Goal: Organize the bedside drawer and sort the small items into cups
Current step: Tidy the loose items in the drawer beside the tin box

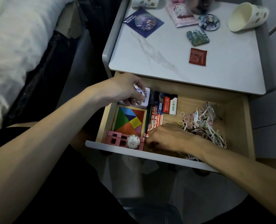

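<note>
Hands first. Where are they, and what have they got?

The left hand [126, 91] is over the drawer's [247, 123] back-left corner and pinches a clear charm [141, 94] in curled fingers just above a white tin [146, 101]. The right hand [168, 138] is low at the front middle with its fingers curled down toward the drawer floor. I cannot tell whether it holds anything.

And the small things to sort?

The hair ties [189, 120] and floss picks [205, 113] lie in one loose tangle on the right half of the drawer. It starts just right of the right hand, whose wrist crosses the near edge. That hand is clearly the closer one.

Which cup, then?

A paper cup [247, 16] lies tipped on the far right corner of the surface [166, 70], its long axis slanting and its mouth facing left and toward the person. It probably wants righting first. A second cup [145, 1] stands at the far left edge, half out of view — nearer the left hand.

Any clutter on the way?

Badges and packets are scattered over the far half of the surface. Inside the drawer, a tangram puzzle [130, 122] and lighters [169, 104] fill the left. A bed [12, 38] runs alongside on the left.
</note>
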